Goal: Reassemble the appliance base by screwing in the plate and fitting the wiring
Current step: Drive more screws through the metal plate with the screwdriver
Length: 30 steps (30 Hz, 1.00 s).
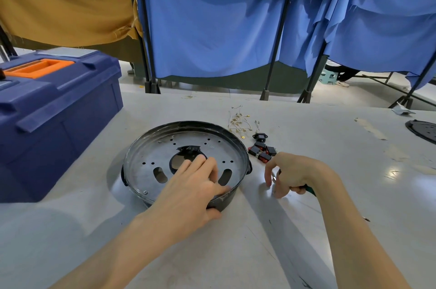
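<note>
Two hands are at work. The left hand [188, 185] lies flat on the near side of the metal plate [151, 159], fingers straight, pressing it into the round black base [132, 159], thumb against the outer wall. Just right of the rim, the right hand [292, 173] is curled round a green-handled screwdriver [311, 190], its shaft slanting down and leftward to the worktop [306, 123]. The plate thus sits directly left of the tool hand; I'd judge the driver must lift over the rim. One screw [145, 192] shows left of the pressing wrist. Wires [238, 122] and switches [262, 153] lie beyond the right hand.
</note>
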Available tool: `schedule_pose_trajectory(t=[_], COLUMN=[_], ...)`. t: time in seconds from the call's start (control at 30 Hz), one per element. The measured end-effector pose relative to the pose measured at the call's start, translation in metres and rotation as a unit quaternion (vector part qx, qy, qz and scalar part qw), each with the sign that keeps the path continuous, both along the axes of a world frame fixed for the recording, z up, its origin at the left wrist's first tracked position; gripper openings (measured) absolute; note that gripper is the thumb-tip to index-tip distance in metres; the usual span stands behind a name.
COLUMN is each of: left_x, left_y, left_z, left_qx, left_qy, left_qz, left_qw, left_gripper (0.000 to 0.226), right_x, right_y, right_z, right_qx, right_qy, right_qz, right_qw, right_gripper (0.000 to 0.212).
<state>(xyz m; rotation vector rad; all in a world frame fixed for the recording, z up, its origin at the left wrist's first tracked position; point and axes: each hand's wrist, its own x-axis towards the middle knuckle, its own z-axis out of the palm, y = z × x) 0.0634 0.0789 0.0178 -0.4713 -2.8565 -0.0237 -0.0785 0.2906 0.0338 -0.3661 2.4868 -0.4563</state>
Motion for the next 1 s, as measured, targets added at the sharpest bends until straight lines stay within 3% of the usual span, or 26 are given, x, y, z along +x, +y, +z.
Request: schedule_pose_trajectory(t=[0.43, 0.67, 0.8, 1.0], left_x=[0.0, -0.008, -0.015, -0.038], left_y=[0.012, 0.01, 0.001, -0.014], left_z=[-0.001, 0.004, 0.019, 0.06], left_qx=[-0.025, -0.051, 0.017, 0.163], left_qy=[-0.083, -0.106, -0.101, -0.151], left_qz=[0.084, 0.083, 0.067, 0.059], left_qw=[0.993, 0.99, 0.992, 0.973], left_gripper=[0.058, 0.034, 0.008, 0.022], right_x=[0.0, 0.009, 0.016, 0.024], right_y=[-0.005, -0.011, -0.015, -0.024], right_z=[-0.006, 0.012, 0.016, 0.018], right_qx=[0.032, -0.12, -0.163, -0.214], right_qy=[0.036, 0.037, 0.012, -0.011], right_qz=[0.036, 0.065, 0.069, 0.076], right_qw=[0.998, 0.99, 0.984, 0.974], right_gripper=[0.013, 0.008, 0.003, 0.008])
